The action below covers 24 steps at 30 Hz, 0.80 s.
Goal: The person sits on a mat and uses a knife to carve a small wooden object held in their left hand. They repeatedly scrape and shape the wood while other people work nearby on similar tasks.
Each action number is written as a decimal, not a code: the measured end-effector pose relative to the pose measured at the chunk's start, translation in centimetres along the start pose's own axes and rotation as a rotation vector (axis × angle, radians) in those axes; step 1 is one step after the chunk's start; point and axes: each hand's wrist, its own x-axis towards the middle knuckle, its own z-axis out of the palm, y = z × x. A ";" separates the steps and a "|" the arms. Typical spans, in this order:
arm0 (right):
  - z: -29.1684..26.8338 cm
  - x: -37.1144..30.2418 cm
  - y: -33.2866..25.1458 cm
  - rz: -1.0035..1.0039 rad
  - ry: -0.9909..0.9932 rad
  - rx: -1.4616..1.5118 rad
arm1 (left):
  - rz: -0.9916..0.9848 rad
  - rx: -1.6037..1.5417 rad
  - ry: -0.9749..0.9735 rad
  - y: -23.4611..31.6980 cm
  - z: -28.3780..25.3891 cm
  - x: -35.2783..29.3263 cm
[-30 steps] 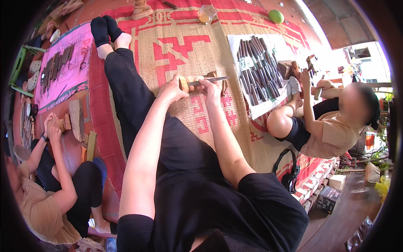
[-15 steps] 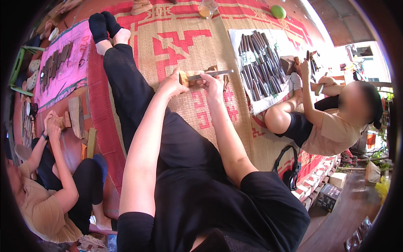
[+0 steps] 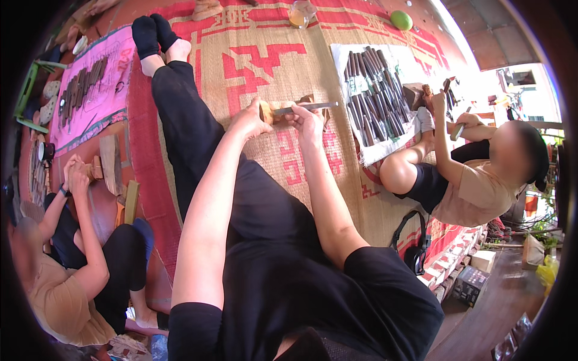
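Above the mat, my left hand (image 3: 248, 122) is closed around a light yellowish wooden piece (image 3: 265, 112). My right hand (image 3: 309, 124) pinches a long, flat grey metal tool (image 3: 314, 106), something like a file or a chisel blade. One end of this tool meets the wooden piece near my left fingers; its other end sticks out to the right past my right hand. Partly covered by my right hand is a darker brown wooden piece (image 3: 307, 98). Whether it rests on the mat or joins the yellowish wood, I cannot tell.
Dark-handled tools (image 3: 374, 90) lie in rows on a white cloth (image 3: 391, 143) at right. More lie on a pink cloth (image 3: 117, 96) at left. One person (image 3: 475, 180) works at right, another (image 3: 66, 289) at left. A glass (image 3: 299, 15) and green fruit (image 3: 401, 20) stand far off.
Both my hands keep their holds, and the flat metal tool lies slightly more level. The whole view has shifted a little. At left, the other person's head has come further into view.
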 end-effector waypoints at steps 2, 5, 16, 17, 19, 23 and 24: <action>0.8 -0.5 0.0 0.003 -0.047 0.039 | 0.011 -0.007 -0.007 -0.3 0.0 0.4; 0.5 -0.4 1.1 0.061 -0.028 -0.039 | 0.031 -0.024 0.008 -0.4 0.1 0.2; 0.5 0.0 0.1 0.011 -0.044 -0.020 | 0.002 -0.022 -0.034 0.2 -0.4 0.0; 0.9 -0.1 0.1 0.033 -0.058 0.009 | -0.012 -0.018 -0.043 0.5 -0.7 -0.1; 0.3 0.5 0.8 0.024 -0.022 -0.094 | -0.013 0.010 -0.024 0.7 -0.6 -0.3; -0.5 1.0 0.0 0.014 0.028 -0.126 | 0.029 -0.001 0.014 -0.1 0.3 0.3; 0.0 1.0 -0.1 0.004 -0.002 -0.097 | 0.028 -0.025 0.013 -0.5 0.0 0.4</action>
